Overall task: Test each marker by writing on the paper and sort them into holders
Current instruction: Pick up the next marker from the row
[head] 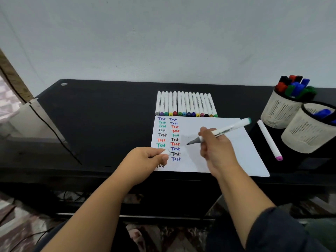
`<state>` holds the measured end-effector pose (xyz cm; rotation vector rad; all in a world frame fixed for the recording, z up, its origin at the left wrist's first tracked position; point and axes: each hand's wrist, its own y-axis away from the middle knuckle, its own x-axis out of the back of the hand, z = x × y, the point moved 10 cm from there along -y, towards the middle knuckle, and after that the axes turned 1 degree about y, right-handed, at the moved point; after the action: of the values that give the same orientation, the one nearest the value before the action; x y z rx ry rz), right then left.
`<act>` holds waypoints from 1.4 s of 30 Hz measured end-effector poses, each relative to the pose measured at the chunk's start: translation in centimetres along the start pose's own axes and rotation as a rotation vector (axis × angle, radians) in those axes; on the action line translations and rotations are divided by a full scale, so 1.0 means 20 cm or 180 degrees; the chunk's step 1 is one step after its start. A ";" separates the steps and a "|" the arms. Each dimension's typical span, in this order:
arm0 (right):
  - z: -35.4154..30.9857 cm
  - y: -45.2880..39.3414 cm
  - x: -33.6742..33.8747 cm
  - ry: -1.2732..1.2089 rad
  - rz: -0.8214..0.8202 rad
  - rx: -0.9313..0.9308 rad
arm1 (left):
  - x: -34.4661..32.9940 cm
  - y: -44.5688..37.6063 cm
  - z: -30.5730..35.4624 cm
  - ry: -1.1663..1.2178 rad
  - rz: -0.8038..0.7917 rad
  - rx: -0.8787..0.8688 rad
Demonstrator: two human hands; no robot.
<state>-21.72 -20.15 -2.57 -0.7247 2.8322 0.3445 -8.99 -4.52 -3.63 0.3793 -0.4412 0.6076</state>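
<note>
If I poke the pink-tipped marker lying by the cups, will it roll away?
Probably a little. The pink-tipped marker has a round, smooth barrel and lies loose on the flat black table, so a sideways poke would likely roll it. It looks light. The near holder beside it might stop it.
</note>
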 end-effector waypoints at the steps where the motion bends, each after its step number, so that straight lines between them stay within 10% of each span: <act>1: 0.00 0.00 0.02 0.0024 -0.0024 -0.0008 | 0.02 0.00 -0.01 0.0055 0.0026 0.0019; 19: 0.09 0.06 -0.14 0.2235 -0.0413 0.0573 | 0.07 -0.03 -0.04 0.0109 0.0613 0.0067; 42: 0.09 0.05 -0.10 0.2007 -0.0289 0.0733 | 0.07 -0.02 -0.03 0.0004 0.0618 0.0042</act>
<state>-20.26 -18.05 -3.55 -1.0555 3.3079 -0.2771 -7.52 -3.96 -3.54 0.3510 -0.4762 0.7997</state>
